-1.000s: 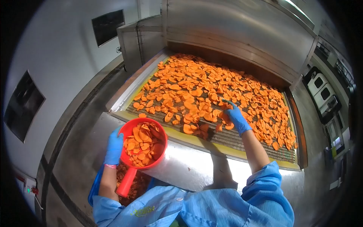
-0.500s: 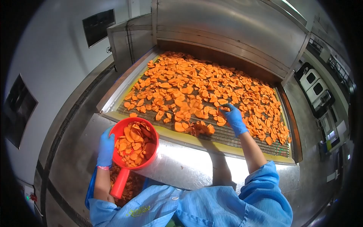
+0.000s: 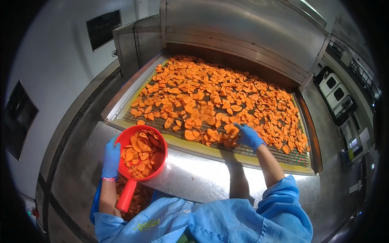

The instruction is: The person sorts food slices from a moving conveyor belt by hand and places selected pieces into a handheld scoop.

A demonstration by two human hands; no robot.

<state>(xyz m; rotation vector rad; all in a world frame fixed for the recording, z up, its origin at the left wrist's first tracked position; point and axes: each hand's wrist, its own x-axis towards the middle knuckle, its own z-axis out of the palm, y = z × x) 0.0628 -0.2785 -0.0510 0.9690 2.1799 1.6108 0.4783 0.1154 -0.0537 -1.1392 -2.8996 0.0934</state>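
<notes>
So the right hand has dropped a bit closer to the front of the mesh belt. Half a second ago it was further in, with what looked like a slice pinched at the fingertips; now the thumb side reaches out and the other fingers curl in beside a few slices near the yellow strip. I honestly can't tell if they're gripping one or just touching it. What that means, as I read it: the handling has shifted to the near edge. The left hand hasn't really changed, thumb hooked over the left rim of the red pan, fingers mostly hidden, but it's clearly got hold of it. The pan's handle points back at the wearer, and the pile inside looks about the same as before, so I see no obvious new addition. Most of the orange slices are spread across the belt, beyond the metal ledge, and darker pieces sit in the blue crate below the pan.
</notes>
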